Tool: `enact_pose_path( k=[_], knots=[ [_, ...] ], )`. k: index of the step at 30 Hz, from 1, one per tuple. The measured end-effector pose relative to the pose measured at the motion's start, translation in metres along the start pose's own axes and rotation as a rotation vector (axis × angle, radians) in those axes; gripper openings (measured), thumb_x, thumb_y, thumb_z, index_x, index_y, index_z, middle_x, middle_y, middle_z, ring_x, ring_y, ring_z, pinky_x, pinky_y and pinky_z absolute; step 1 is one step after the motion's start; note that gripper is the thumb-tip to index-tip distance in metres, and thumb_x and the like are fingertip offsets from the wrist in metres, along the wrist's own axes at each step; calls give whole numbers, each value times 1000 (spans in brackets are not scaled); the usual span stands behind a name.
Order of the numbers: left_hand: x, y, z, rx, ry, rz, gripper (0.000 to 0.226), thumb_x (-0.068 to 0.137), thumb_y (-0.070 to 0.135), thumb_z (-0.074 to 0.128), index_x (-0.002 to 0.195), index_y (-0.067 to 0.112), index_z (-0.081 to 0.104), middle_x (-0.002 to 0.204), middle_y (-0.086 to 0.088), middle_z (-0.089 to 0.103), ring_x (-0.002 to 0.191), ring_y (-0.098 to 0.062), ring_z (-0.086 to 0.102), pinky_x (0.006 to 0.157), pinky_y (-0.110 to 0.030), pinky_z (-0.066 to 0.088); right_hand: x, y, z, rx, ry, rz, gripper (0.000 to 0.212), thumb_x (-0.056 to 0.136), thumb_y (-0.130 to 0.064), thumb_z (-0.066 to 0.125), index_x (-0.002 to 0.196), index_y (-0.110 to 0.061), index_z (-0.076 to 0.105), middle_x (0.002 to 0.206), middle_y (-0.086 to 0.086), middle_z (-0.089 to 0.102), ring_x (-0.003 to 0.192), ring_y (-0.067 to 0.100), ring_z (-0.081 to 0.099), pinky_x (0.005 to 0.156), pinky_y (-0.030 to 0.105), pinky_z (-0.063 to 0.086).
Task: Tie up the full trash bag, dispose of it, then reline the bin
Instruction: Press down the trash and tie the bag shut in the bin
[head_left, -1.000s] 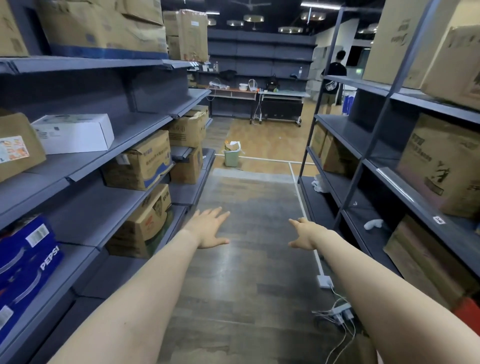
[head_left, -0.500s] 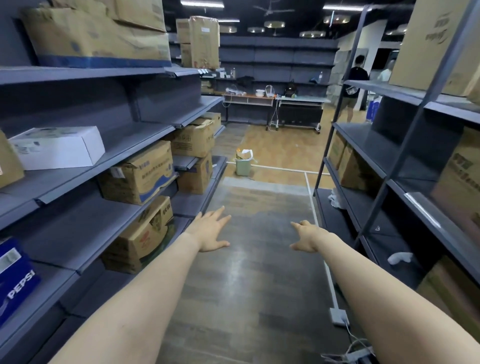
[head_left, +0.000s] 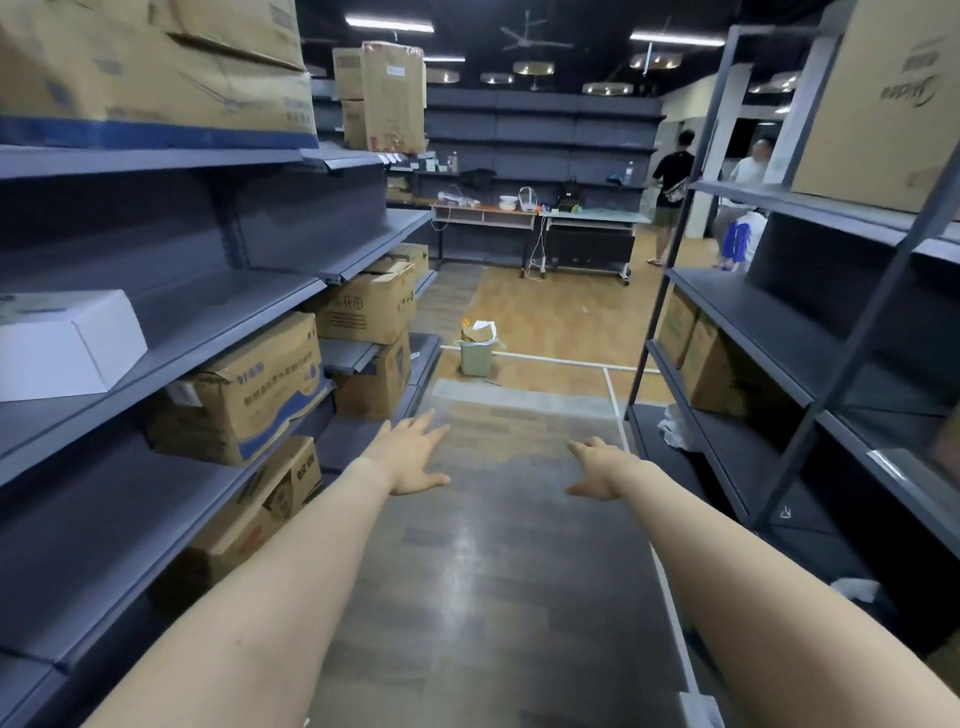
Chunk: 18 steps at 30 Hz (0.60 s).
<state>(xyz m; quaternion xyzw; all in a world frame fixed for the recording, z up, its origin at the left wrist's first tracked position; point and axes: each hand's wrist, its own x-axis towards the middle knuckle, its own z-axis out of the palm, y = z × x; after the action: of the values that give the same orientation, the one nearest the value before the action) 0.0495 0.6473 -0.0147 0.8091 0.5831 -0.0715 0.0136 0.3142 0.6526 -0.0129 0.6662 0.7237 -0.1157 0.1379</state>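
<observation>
Both arms out, aisle between shelves.
I see the left hand (head_left: 413, 457) flat, fingers spread, palm down; the right hand (head_left: 597, 470) loosely open, grip empty. The full green bin (head_left: 475, 356) stands well ahead of both, on the floor.

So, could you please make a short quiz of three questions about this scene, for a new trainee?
1. True or false: the left hand holds the trash bag.
2. Where does the green bin stand?
A. on a shelf
B. on the floor at the aisle's end
C. under the desk
3. Fill in: the bin is ____ with trash.

Key:
1. False; both the left and the right hand are open and empty.
2. B
3. full (trash sticks out above the rim)
</observation>
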Motion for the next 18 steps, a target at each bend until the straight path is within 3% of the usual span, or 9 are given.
enact_pose_path(
  k=[9,18],
  knots=[
    [86,-39,-5,21,-83,-22,80,91,55,48,153,20,10,160,-9,1,144,-31,17,115,-51,16,88,2,-28,12,-27,-17,79,93,-42,54,153,-21,7,158,8,10,141,30,27,109,43,36],
    [208,-23,-5,26,-156,-31,79,91,54,48,152,19,14,160,-9,7,142,-32,22,115,-49,19,200,65,-54,14,-43,-17,77,92,-39,55,152,-18,12,156,10,15,138,32,32,109,41,36]
  ],
)
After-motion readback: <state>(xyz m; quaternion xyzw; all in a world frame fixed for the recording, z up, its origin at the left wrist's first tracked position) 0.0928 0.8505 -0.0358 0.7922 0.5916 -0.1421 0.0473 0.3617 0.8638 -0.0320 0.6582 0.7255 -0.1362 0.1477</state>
